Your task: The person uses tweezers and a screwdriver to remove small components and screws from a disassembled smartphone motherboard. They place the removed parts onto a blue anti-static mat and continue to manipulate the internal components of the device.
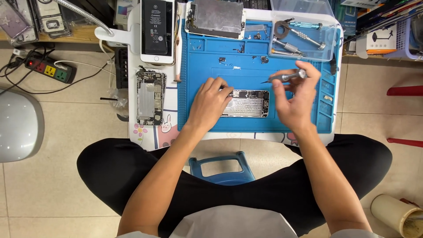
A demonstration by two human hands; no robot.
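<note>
The left hand (210, 102) is pressing down on the opened phone chassis (246, 104), fingers (222, 90) spread flat over its left end, pinning it near the middle of the blue mat (198, 57) that is covering the surface. The chassis is lying with its long axis running left to right, parallel to the near edge. The right hand (294, 105) is hovering just past the chassis's right end, fingers closed around a slim screwdriver (284, 78), tip pointing left and slightly down toward the phone's far right corner. That tip is sitting just above and apart from the frame, so the right hand is the nearer one to the exposed end.
</note>
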